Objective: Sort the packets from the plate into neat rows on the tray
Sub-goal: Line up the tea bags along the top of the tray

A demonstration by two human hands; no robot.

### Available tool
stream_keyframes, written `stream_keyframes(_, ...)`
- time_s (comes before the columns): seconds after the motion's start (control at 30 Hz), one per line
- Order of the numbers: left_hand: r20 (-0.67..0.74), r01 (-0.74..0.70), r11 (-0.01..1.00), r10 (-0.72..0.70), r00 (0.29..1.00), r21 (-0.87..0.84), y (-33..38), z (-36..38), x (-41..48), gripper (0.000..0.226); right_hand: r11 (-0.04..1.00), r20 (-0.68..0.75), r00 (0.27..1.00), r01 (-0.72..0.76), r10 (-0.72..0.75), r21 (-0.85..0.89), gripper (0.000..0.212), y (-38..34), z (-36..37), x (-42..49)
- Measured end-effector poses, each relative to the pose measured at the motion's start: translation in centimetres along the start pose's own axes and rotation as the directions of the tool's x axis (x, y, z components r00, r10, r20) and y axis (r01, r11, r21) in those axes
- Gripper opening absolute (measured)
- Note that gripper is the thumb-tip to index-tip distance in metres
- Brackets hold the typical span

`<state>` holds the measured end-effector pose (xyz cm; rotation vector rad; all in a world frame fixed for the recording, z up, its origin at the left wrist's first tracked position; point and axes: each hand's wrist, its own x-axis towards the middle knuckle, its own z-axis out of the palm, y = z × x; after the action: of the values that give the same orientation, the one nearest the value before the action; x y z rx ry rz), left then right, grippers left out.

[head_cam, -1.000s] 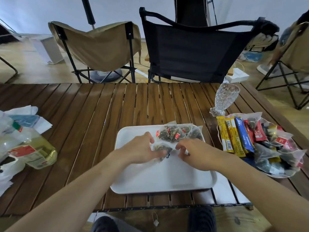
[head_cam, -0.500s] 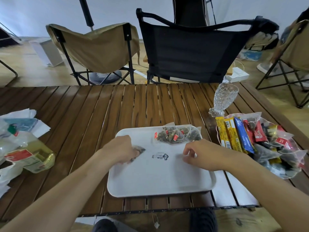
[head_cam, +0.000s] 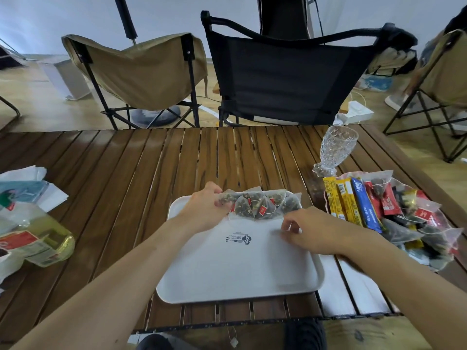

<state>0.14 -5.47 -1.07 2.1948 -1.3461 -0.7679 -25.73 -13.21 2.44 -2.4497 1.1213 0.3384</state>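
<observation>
A white tray (head_cam: 235, 269) lies on the slatted wooden table in front of me. Along its far edge sits a row of clear tea-bag packets (head_cam: 265, 205) with red tags. My left hand (head_cam: 204, 210) pinches one clear tea-bag packet (head_cam: 225, 198) at the left end of that row. My right hand (head_cam: 308, 231) rests on the tray with curled fingers at the row's right end, touching a packet's lower corner. To the right, the plate (head_cam: 327, 205) is heaped with yellow, blue, red and clear packets (head_cam: 374, 210).
A cut-glass goblet (head_cam: 333, 150) stands just behind the plate. At the left edge lie a plastic bottle of yellow liquid (head_cam: 38, 238) and crumpled paper (head_cam: 27, 183). Folding chairs (head_cam: 283, 74) stand beyond the table's far edge.
My left hand carried a clear packet from the tray's left side up to the left end of the row. My right hand shifted slightly toward the row's right end.
</observation>
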Motion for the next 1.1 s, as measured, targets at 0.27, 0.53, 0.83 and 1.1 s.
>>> stream_keyframes(0.27, 0.048, -0.005, 0.997, 0.002, 0.999, 0.073, -1.4, -0.3, -1.7, 0.045, 1.0, -0.051, 0.999, 0.003, -0.003, -0.004, 0.025, 0.3, 0.2, 0.3)
stream_keyframes(0.53, -0.008, -0.094, 0.987, 0.096, 0.995, 0.132, -1.0, 1.9, -0.6, 0.027, 1.0, -0.07, 0.997, 0.011, -0.012, -0.011, 0.039, -0.1, 0.4, 0.9)
stream_keyframes(0.83, 0.022, -0.112, 0.989, 0.11, 0.994, 0.099, -1.2, 1.4, -0.8, 0.03, 0.999, -0.064, 0.998, 0.018, -0.021, -0.047, 0.04, 0.1, 0.5, 1.1)
stream_keyframes(1.1, -0.003, -0.134, 0.978, 0.137, 0.991, 0.158, -1.5, -0.1, -2.0, 0.024, 0.999, -0.096, 0.995, 0.034, -0.032, 0.019, 0.026, 0.7, -0.4, 0.0)
